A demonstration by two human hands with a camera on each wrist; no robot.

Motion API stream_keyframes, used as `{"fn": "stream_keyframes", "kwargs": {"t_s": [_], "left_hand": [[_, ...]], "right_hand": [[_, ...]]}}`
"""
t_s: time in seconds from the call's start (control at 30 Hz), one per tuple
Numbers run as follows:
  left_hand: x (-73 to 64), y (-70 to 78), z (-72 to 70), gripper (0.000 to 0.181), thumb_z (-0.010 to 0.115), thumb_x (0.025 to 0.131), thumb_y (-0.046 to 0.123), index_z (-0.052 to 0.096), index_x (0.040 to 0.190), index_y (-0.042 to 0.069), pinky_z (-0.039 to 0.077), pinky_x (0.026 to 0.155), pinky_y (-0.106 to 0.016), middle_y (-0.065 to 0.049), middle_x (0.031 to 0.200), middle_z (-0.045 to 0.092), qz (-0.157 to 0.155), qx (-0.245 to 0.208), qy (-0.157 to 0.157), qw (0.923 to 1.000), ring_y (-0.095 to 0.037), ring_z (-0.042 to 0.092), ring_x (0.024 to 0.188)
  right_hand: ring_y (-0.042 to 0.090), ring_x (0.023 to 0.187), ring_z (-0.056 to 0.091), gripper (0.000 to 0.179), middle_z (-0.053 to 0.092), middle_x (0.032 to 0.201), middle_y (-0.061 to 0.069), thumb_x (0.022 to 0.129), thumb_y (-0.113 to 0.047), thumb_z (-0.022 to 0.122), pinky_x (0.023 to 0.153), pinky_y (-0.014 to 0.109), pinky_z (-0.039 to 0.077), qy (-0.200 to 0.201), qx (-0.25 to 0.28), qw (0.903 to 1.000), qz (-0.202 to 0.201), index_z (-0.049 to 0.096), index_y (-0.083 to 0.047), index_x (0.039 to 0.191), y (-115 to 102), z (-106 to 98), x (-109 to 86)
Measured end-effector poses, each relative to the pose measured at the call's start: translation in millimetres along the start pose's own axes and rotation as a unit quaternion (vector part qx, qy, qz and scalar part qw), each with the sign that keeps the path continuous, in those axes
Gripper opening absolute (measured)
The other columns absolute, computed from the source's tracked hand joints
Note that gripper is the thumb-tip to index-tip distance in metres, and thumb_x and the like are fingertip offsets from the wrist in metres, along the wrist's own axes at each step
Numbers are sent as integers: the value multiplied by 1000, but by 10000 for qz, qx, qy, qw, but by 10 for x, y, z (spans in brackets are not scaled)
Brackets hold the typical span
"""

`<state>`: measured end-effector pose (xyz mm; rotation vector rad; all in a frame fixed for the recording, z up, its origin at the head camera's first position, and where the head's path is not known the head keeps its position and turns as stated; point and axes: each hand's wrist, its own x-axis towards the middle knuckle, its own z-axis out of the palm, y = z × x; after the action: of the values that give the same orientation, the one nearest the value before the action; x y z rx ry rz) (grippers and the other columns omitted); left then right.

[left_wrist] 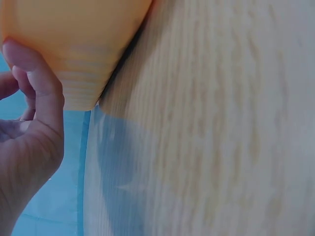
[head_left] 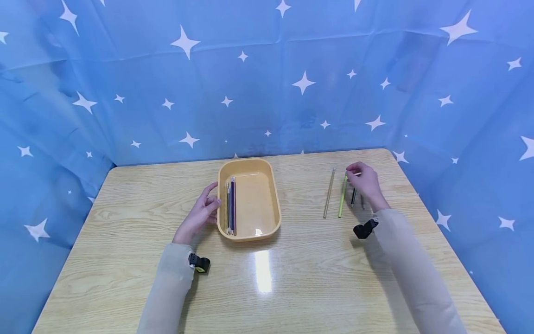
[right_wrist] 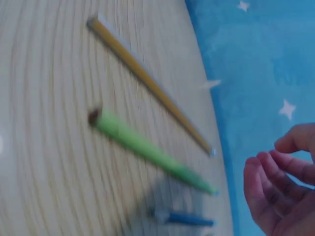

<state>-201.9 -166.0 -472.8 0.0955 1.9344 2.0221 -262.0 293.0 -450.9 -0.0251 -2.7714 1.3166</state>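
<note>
My left hand is at the left side of a shallow yellow-orange tray, touching its outer wall. In the left wrist view, a digit rests on the tray wall and the other fingers are loosely bent. Several dark pencils lie lengthwise inside the tray by its left wall. Over the loose pencils on the right hovers my right hand, close to a green pencil. In the right wrist view its fingers are half bent, thumb apart from them, nothing seen between.
Left of the green pencil lies a gold pencil. A black pencil and a greyish one lie partly under the right hand. The wooden table meets a blue star-patterned curtain at its back.
</note>
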Motion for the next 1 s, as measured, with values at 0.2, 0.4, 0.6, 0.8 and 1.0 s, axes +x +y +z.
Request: {"fn": "stream_keyframes", "kwargs": {"t_s": [0.2,0.4,0.6,0.8,1.0], "left_hand": [[-4,-1,-2,61,41,93,3,8,143,16,48,50,-33,-14,87,44,-9,-53,-68,10000,-16,51,58],[61,-110,-36,60,43,93,5,12,143,19,48,49,-31,-13,86,45,18,24,21,10000,-17,51,58],[69,-127,-43,60,43,93,6,13,143,20,47,48,-31,-14,86,45,105,56,26,9999,-16,51,57],[60,-123,-52,60,43,93,7,13,143,20,46,48,-30,-8,83,44,110,126,55,9998,-14,48,56],[55,-101,-48,59,43,93,7,12,143,20,47,49,-31,-11,86,44,38,67,43,10000,-15,50,57]], "right_hand": [[38,84,57,25,53,94,19,91,-14,47,67,45,51,-332,416,9983,-255,53,5,106,-176,223,20],[33,80,58,21,55,93,17,90,-11,50,64,35,52,-590,565,9951,-562,54,3,104,-447,459,46],[35,78,58,16,57,91,15,88,-9,51,61,31,51,-823,427,9907,-996,55,0,101,-745,660,75],[27,74,59,15,59,88,13,87,-9,52,60,30,51,-1083,365,9871,-1124,56,0,98,-972,887,115],[22,76,58,16,61,87,10,83,-7,54,66,29,49,-1102,96,9812,-1580,59,2,96,-1183,1088,141]]}}
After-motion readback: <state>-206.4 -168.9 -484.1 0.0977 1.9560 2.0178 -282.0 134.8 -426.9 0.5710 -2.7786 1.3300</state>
